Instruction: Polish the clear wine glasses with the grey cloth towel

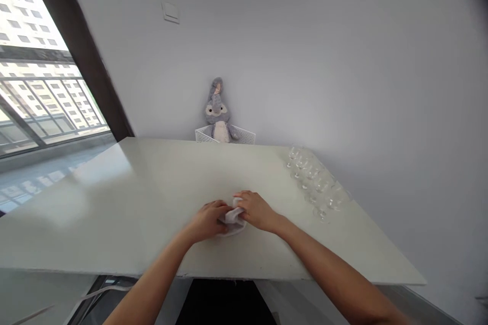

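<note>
White cloth [232,217] bunches between the person's left hand [208,218] and right hand [260,211], fingers of both clamped on it; clear glasses [321,184] stand right of those fingers.

"Where's the light from?"

"The left: daylight through the tall, dark-brown-framed glass window [49,92]; the pale high-rise building [21,15] outside is nearly washed out."

"Any glare?"

"Whitish reflections across the left of the glossy off-white desk [171,172]. The plain grey-white wall [343,61] dims rightward."

"Sharpness?"

"Soft: the crumpled white sheer cloth [232,216] lacks detail, the clear stemmed glasses [331,203] look faint, and wide-angle distortion slants the window."
</note>
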`<state>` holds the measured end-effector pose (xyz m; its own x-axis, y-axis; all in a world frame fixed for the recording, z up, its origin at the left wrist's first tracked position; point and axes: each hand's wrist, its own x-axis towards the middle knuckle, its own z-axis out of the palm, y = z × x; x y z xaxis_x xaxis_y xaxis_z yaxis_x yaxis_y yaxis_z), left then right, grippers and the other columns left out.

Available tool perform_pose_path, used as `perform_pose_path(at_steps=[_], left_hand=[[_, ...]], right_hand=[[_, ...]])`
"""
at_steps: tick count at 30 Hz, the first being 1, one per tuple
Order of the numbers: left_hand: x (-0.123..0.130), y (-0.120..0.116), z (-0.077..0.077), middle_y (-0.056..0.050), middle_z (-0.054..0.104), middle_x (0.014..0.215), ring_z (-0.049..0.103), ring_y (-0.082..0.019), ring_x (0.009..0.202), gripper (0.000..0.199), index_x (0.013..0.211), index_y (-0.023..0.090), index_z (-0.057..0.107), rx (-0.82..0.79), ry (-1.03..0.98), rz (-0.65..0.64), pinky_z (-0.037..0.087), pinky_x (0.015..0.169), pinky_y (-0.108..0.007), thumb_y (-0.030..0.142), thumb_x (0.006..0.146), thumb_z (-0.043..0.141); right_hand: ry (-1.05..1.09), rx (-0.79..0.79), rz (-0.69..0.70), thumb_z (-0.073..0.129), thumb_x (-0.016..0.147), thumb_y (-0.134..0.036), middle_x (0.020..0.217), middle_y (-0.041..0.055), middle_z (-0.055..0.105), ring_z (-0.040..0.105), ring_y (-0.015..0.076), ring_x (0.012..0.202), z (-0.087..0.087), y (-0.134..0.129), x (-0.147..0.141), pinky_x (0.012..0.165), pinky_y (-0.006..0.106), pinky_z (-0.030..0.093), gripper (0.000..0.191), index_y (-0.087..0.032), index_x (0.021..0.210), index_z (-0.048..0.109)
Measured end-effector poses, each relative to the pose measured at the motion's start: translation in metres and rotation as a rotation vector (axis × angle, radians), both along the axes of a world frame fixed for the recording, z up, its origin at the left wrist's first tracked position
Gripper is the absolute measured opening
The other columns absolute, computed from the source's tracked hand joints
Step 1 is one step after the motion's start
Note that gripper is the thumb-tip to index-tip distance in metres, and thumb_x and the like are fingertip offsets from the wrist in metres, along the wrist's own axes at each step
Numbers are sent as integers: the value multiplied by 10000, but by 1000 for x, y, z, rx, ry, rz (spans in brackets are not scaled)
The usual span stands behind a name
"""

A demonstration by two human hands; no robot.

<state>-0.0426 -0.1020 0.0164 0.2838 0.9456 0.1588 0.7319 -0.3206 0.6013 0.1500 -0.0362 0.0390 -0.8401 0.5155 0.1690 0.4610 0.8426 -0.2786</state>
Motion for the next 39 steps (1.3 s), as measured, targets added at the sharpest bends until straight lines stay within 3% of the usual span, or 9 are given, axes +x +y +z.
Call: perform_pose_path(at_steps=[3,8,14,19,22,25,30,35,39], left_hand=[[-5,2,0,-31,621,782,562,-207,767,182,804,240,644,29,-2,121,414,694,-305,212,666,530],[-10,29,24,-10,637,796,558,-171,734,204,822,226,636,-42,-220,115,403,632,-254,277,745,454],[28,80,69,11,581,648,498,-124,589,290,788,171,631,-12,-386,126,374,542,-223,422,729,498],[70,121,84,-17,622,742,553,-142,625,418,1068,201,564,-89,-475,56,408,566,-235,428,718,527],[76,128,76,-54,627,913,582,-175,766,514,1162,217,488,-8,-349,175,425,670,-271,395,689,582],[70,110,66,-66,597,1027,576,-184,860,443,1167,229,465,41,-345,265,428,728,-300,379,752,509],[61,30,48,-36,609,997,569,-172,892,321,1075,247,520,127,-518,222,446,772,-306,367,781,473],[39,-50,12,-19,629,843,579,-174,765,215,936,268,586,142,-344,332,453,627,-261,365,801,449],[8,-89,-12,26,505,501,478,-131,454,269,633,247,539,140,-144,525,379,460,-226,405,808,411]], right_hand=[[107,-221,-85,531,786,-329,839,29,631,545,166,779,13,5,17,702,272,405,172,-179,791,615],[297,-557,-327,412,818,-447,570,-32,493,427,99,504,38,0,63,456,201,302,333,-172,689,549],[572,-471,-603,455,788,-507,555,-23,480,418,96,487,65,-19,105,439,201,299,370,-172,655,538],[690,-613,-677,338,823,-562,650,63,610,560,176,571,38,-44,124,501,262,421,505,-135,892,600],[415,-308,-866,340,825,-548,816,86,654,604,219,708,3,-57,139,569,300,456,508,-163,1057,577],[188,63,-939,340,856,-464,1033,89,622,582,245,914,-17,-67,153,704,355,470,441,-198,1156,524],[56,364,-592,353,881,-301,1281,89,470,368,266,1216,-14,-62,134,951,443,355,358,-196,1179,520],[-99,272,-283,396,861,-415,1427,93,230,144,267,1318,-35,-38,87,1044,469,206,534,-185,1338,320],[-188,67,-297,272,860,-541,1438,113,173,132,245,1322,-61,2,73,1056,432,169,646,-152,1374,230]])
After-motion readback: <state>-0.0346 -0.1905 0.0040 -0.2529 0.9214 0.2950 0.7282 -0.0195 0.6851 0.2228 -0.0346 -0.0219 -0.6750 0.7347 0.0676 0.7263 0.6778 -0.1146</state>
